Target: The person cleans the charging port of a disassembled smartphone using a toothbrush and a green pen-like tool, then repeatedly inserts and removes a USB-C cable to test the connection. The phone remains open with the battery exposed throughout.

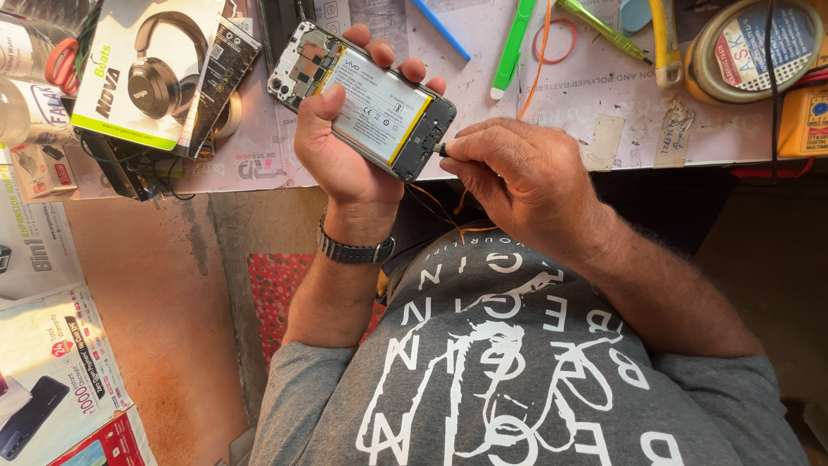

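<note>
My left hand (pixel 341 142) grips an opened smartphone (pixel 362 99) with its back cover off. The white battery and the circuit boards face up. The phone is tilted, with its camera end toward the upper left. My right hand (pixel 509 177) pinches a thin dark tool (pixel 442 149) whose tip touches the phone's lower end, near the charging port. A metal watch (pixel 355 251) is on my left wrist. Thin orange wires (pixel 448 216) hang below the hands.
The worktable (pixel 517 129) carries a headphone box (pixel 142 65), a green plastic pry tool (pixel 512 47), a blue pen (pixel 440 28), a green screwdriver (pixel 604 30), a tape roll (pixel 759 47) and an orange elastic ring (pixel 556 39). Printed packages (pixel 43 345) lie at the left.
</note>
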